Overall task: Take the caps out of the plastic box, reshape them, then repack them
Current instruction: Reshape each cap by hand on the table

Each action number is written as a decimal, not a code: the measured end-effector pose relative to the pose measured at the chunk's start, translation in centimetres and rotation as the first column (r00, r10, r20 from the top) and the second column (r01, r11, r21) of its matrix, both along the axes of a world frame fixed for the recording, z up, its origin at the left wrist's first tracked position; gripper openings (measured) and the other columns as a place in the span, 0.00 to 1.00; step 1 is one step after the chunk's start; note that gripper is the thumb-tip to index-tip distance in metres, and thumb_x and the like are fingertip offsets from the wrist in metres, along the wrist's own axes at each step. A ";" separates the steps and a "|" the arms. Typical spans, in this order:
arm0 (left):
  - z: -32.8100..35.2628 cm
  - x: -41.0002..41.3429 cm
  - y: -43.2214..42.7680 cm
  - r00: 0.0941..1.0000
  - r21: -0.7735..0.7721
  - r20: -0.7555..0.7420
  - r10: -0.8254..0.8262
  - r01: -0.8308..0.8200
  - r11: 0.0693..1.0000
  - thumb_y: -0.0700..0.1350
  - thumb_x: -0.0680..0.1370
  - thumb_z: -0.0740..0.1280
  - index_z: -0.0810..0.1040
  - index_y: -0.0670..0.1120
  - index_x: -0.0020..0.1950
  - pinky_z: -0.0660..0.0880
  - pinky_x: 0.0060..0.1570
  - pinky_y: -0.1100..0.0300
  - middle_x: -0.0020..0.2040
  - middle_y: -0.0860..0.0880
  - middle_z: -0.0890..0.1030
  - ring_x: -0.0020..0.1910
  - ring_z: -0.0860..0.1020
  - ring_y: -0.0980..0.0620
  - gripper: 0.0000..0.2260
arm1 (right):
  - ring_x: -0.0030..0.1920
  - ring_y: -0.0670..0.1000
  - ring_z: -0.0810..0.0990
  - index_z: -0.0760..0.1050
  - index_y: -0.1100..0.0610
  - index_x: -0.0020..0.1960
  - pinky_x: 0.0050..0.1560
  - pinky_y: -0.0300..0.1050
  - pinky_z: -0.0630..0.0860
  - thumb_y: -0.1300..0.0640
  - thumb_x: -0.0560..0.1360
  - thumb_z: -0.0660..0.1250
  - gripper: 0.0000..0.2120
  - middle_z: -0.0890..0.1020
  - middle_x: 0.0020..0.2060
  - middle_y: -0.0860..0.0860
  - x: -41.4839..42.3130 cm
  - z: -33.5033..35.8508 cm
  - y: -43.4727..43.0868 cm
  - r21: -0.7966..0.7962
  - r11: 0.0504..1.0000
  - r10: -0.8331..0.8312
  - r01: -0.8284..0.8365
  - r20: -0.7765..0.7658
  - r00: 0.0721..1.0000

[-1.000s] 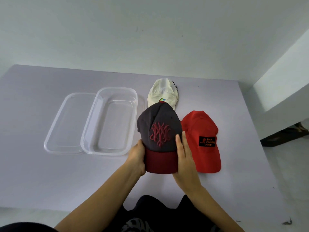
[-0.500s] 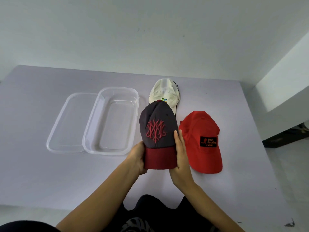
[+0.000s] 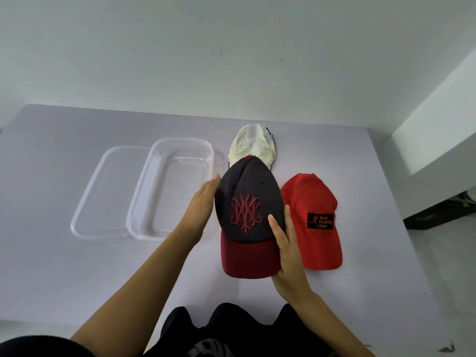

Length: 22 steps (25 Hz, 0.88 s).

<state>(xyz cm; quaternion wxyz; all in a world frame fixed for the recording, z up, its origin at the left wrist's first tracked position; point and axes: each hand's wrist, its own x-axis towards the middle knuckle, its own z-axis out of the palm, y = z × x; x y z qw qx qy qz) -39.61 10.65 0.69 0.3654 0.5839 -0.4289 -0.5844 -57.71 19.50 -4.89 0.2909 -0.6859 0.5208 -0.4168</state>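
A dark grey cap (image 3: 247, 199) with a red embroidered emblem and a maroon brim is held just above the table, brim toward me. My right hand (image 3: 288, 251) grips its right side where crown meets brim, thumb on the front panel. My left hand (image 3: 203, 202) lies flat with straight fingers against the left side of the crown. A red cap (image 3: 313, 194) with a black patch lies to the right. A white cap (image 3: 251, 145) lies behind, partly hidden by the dark one. The clear plastic box (image 3: 180, 140) stands empty to the left.
The box's clear lid (image 3: 103, 191) lies flat against the box's left side. All of it rests on a pale lilac table (image 3: 64, 266) against a white wall. A white ledge (image 3: 438, 130) juts in at the right, past the table's right edge.
My left hand has let go of the brim's left corner and slid up along the crown's left side, fingers now straight. The cap has lifted and tipped slightly. My right hand keeps its grip.
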 end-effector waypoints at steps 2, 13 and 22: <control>0.9 0.5 -0.5 0.990 0.034 -0.045 -0.131 0.132 0.991 0.55 0.80 0.58 0.81 0.49 0.54 0.71 0.56 0.60 0.53 0.50 0.84 0.53 0.80 0.57 0.16 | 0.77 0.52 0.47 0.49 0.34 0.73 0.75 0.38 0.50 0.41 0.78 0.57 0.28 0.42 0.76 0.39 -0.1 -0.3 0.1 -0.011 1.000 0.011 -0.011 -0.017 1.000; 1.6 1.3 -1.2 0.916 -0.080 -0.251 -0.313 0.303 0.950 0.42 0.71 0.67 0.81 0.43 0.40 0.76 0.38 0.64 0.36 0.49 0.82 0.36 0.80 0.52 0.04 | 0.63 0.28 0.67 0.63 0.49 0.71 0.64 0.28 0.65 0.60 0.80 0.57 0.21 0.70 0.67 0.41 -2.8 3.2 -3.7 0.342 0.939 -0.133 0.030 0.283 0.950; -1.7 0.0 -2.3 0.921 0.178 -0.069 -0.383 0.389 0.904 0.47 0.73 0.65 0.78 0.43 0.53 0.76 0.51 0.56 0.50 0.45 0.83 0.50 0.81 0.47 0.12 | 0.50 0.53 0.83 0.75 0.61 0.57 0.50 0.44 0.79 0.63 0.72 0.69 0.14 0.83 0.51 0.57 -2.4 1.0 -8.4 0.663 0.714 -0.263 -0.225 0.552 0.791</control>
